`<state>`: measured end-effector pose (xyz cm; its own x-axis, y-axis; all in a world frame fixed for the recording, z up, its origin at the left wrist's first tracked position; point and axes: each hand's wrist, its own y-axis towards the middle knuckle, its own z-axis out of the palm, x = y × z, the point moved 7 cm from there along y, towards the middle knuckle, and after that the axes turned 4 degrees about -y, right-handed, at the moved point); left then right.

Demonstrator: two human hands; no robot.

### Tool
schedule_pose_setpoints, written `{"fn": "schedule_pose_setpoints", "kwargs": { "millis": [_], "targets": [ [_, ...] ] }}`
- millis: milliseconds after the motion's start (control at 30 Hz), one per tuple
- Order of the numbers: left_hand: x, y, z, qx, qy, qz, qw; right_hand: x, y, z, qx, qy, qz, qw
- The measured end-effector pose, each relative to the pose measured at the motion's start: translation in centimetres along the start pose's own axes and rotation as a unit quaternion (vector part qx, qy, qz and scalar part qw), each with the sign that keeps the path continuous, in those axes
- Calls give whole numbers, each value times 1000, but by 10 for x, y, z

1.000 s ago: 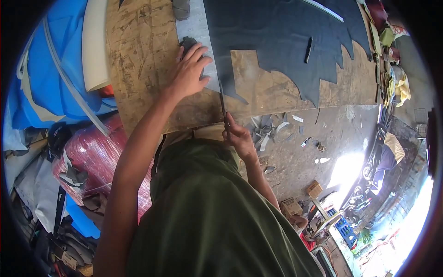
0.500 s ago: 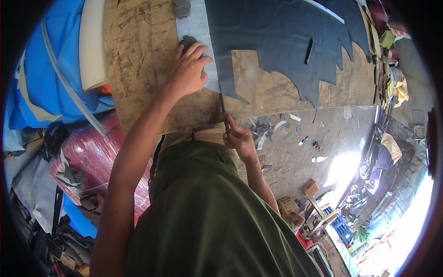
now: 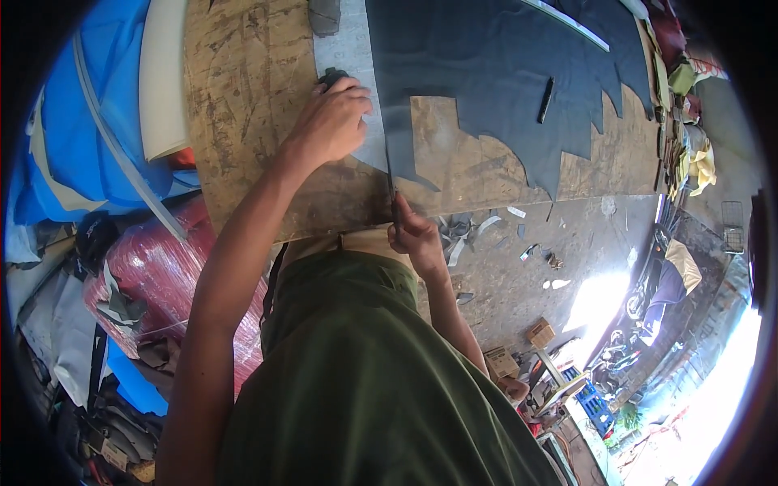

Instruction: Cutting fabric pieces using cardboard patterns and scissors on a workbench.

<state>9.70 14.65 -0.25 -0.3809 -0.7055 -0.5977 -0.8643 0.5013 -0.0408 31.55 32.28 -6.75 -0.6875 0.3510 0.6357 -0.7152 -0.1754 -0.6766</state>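
My left hand (image 3: pixel 331 121) presses down at the upper middle, its fingers curled over a dark, lumpy weight (image 3: pixel 331 77). That weight rests on a pale grey flat sheet (image 3: pixel 344 49), whose straight right edge runs along a large dark sheet (image 3: pixel 486 53) that looks like leather. Near the table's front edge, my right hand (image 3: pixel 417 233) is closed around a slim dark knife (image 3: pixel 395 206). The knife points away from me, its tip by the near end of the pale sheet's edge. Most of its handle is hidden in my fingers.
The worn wooden table (image 3: pixel 251 121) carries another grey block (image 3: pixel 325 16), a black pen-like stick (image 3: pixel 547 100) and a metal ruler (image 3: pixel 567 24). Scraps (image 3: pixel 462 235) litter the floor. A red plastic-wrapped bundle (image 3: pixel 162 267) stands left, beside blue sheeting (image 3: pixel 113 73).
My left hand's fingers have drawn in more over the weight. My right hand, with the knife, has moved slightly forward against the table edge. The whole view has shifted a little.
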Motion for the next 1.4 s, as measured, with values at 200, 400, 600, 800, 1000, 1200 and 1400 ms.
{"fn": "schedule_pose_setpoints", "kwargs": {
  "millis": [200, 400, 600, 800, 1000, 1200, 1400],
  "targets": [
    [4, 13, -8, 58, -60, -29, 996, 12, 13, 9, 10, -4, -14, 1000],
    [23, 14, -3, 71, -92, -56, 992, 14, 16, 8, -4, -13, 0, 1000],
    [18, 15, -20, -20, -139, -47, 989, 24, 41, 8, -13, 1, -56, 998],
    [23, 15, -23, 15, -154, -83, 984, 30, 53, 10, -29, -10, -40, 999],
    [24, 12, -20, 9, -180, -76, 981, 43, 54, 17, -38, 0, -11, 999],
    [-29, -39, 15, -164, -111, 64, 978, 56, 43, 15, 28, 140, 26, 989],
    [-69, -83, 75, -77, -92, 101, 988, 76, 38, 21, 23, 81, 34, 996]
  ]
}}
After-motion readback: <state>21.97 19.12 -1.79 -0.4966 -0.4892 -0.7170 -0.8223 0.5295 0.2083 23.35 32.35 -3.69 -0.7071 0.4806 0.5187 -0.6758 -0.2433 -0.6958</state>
